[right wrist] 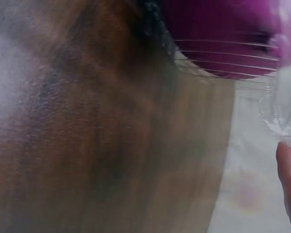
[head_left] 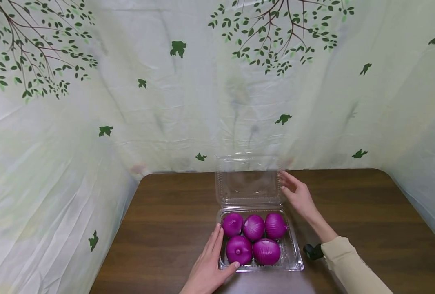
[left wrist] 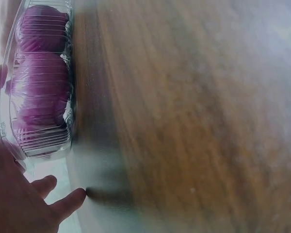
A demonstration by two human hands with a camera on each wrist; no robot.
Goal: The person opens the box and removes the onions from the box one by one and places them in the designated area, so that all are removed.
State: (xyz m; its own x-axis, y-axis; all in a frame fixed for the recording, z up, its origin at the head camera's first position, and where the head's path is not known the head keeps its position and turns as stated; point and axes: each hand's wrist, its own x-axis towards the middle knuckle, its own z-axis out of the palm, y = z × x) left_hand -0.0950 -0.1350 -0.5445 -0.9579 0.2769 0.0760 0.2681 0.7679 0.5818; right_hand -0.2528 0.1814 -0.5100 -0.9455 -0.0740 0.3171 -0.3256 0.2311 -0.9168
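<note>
A clear plastic clamshell container [head_left: 294,261] sits on the table with several purple onions [head_left: 267,252] in its base. Its clear lid [head_left: 248,179] stands raised at the back hinge, tilted away. My left hand [head_left: 211,263] lies along the left side of the base, fingers extended, thumb at the front rim. My right hand [head_left: 297,196] reaches to the right edge of the lid, with fingertips and thumb right at that edge. In the left wrist view, onions [left wrist: 41,87] show through the ribbed wall. The right wrist view has an onion [right wrist: 223,34] behind the clear wall.
The brown wooden table [head_left: 173,228] has rounded back corners. A pale cloth [head_left: 199,102] with printed leaves hangs behind and at both sides of it. A black wrist device [head_left: 313,252] sits by the right cuff, close to the container's right side.
</note>
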